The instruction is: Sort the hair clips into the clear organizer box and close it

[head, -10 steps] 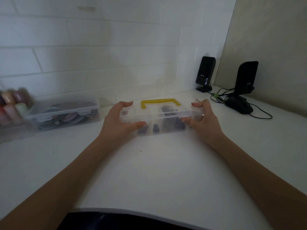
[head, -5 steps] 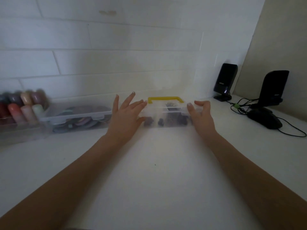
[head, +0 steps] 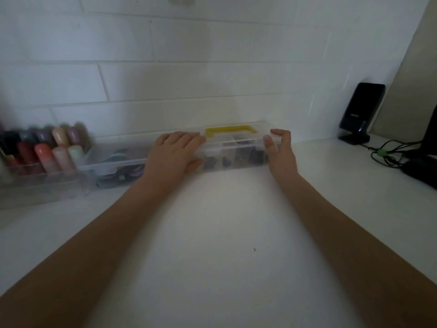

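The clear organizer box (head: 238, 147) with a yellow handle (head: 230, 130) stands shut on the white counter, close to the tiled back wall. Dark hair clips (head: 246, 157) show through its front wall in several compartments. My left hand (head: 173, 152) lies flat over the box's left end, fingers together on the lid. My right hand (head: 280, 152) rests against the box's right end, thumb on the lid's corner and fingers spread beside it. Neither hand wraps around the box.
A second clear lidded box (head: 118, 162) with coloured items sits just left of the organizer. Further left is a clear tray of coloured bottles (head: 45, 157). A black speaker (head: 359, 112), cables (head: 387, 152) and a dark mouse (head: 419, 171) occupy the right.
The organizer box has gone from mid-counter back to the wall. Both hands let go of their grip; the left hand, lifted with fingers spread half a second ago, now lies flat on the lid.
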`<action>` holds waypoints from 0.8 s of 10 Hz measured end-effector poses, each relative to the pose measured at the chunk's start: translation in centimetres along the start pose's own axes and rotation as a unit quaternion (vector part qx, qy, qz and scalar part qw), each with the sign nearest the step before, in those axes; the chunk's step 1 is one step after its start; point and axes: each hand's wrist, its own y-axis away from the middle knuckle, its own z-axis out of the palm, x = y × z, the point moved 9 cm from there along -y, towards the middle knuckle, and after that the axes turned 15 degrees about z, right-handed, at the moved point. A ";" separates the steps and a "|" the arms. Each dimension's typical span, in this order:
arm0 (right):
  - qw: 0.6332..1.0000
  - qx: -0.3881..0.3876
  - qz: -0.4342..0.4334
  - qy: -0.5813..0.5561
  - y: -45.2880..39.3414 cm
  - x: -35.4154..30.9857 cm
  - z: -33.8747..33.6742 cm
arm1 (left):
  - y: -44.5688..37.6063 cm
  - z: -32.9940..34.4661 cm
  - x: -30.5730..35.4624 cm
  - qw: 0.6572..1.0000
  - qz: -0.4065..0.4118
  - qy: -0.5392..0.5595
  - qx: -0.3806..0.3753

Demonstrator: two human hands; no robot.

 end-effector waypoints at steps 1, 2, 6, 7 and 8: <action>0.999 0.009 -0.016 0.032 -0.5 -0.3 0.0 | -0.2 -0.1 0.0 0.999 0.007 -0.033 0.024; 0.995 0.001 -0.045 0.086 -0.7 -0.5 -0.5 | -0.2 -0.2 0.2 0.996 0.010 -0.076 0.048; 0.991 -0.077 -0.059 0.092 -1.7 -0.8 -1.1 | -0.2 -0.2 -0.3 0.999 -0.030 -0.024 0.012; 0.979 -0.137 -0.067 0.132 -1.9 -1.2 -0.9 | -0.3 0.0 -0.1 0.999 -0.029 0.015 -0.020; 0.973 -0.143 -0.057 0.173 -2.3 -3.5 -2.2 | -0.1 -1.0 -1.6 0.984 -0.113 0.136 -0.003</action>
